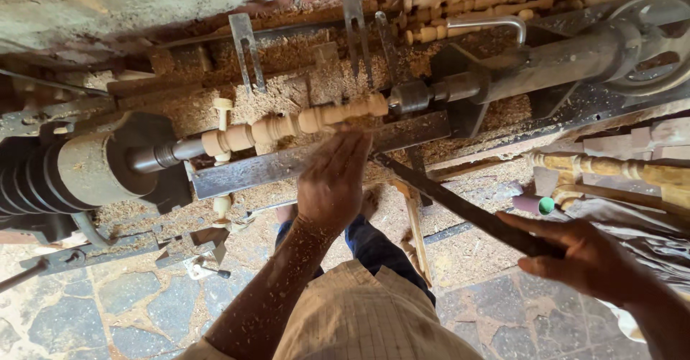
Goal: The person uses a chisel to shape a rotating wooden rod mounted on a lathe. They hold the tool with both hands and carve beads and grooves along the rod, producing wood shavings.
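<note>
Sawdust-covered lathe bed [302,87] carries a pale turned wooden spindle [287,124] mounted between centres. Left hand [332,180] rests flat, fingers loose, on the steel tool rest [273,166] beside it. Right hand [586,256] grips a long dark metal chisel [460,205].

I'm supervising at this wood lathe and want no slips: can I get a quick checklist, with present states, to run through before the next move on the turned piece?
1. Pale turned wooden spindle seated between the lathe's two metal centres: ok, both ends meet them.
2. Long dark metal chisel gripped: ok, the right hand is closed around its handle end.
3. Chisel tip on the flat steel tool rest: cannot tell, the left hand hides it.
4. Left hand steadying at the rest: ok, fingers lie on it.
5. Spindle turning or stopped: cannot tell.
6. Rest free of shavings: not ok, sawdust lies around it.
</note>
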A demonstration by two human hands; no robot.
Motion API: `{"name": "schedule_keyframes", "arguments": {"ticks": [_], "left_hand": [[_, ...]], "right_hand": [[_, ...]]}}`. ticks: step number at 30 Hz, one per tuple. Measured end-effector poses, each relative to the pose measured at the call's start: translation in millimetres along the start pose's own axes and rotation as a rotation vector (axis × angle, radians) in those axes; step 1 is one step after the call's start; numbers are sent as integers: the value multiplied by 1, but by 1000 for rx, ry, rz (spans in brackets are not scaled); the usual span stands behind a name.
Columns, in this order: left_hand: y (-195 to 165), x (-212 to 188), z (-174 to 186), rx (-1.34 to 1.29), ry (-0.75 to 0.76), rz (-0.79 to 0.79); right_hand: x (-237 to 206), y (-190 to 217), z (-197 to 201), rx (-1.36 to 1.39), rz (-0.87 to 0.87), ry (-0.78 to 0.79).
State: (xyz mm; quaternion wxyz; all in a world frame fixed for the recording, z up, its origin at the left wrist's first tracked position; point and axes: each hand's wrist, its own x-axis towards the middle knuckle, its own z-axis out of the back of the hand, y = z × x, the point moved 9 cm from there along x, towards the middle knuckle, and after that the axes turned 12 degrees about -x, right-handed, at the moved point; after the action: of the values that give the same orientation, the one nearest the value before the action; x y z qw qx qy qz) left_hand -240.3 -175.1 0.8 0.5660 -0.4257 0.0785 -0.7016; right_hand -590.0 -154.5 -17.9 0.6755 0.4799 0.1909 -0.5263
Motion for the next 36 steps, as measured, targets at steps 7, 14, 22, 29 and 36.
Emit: {"name": "schedule_keyframes", "arguments": {"ticks": [7,14,22,29,36], "left_hand": [[-10,8,-22,-35,95,-129],[-5,3,-18,-148,242,-281],[-3,-5,-7,-142,222,-402],[-2,-5,-7,-144,228,-400],[-1,0,-10,-182,198,-311]], "right_hand": [[-42,-23,-35,-259,-331,101],[-83,22,-129,175,-355,-346],[-89,103,-215,313,-494,-582],[-84,125,-212,361,-479,-531],[-100,54,-164,137,-555,-265]]}}
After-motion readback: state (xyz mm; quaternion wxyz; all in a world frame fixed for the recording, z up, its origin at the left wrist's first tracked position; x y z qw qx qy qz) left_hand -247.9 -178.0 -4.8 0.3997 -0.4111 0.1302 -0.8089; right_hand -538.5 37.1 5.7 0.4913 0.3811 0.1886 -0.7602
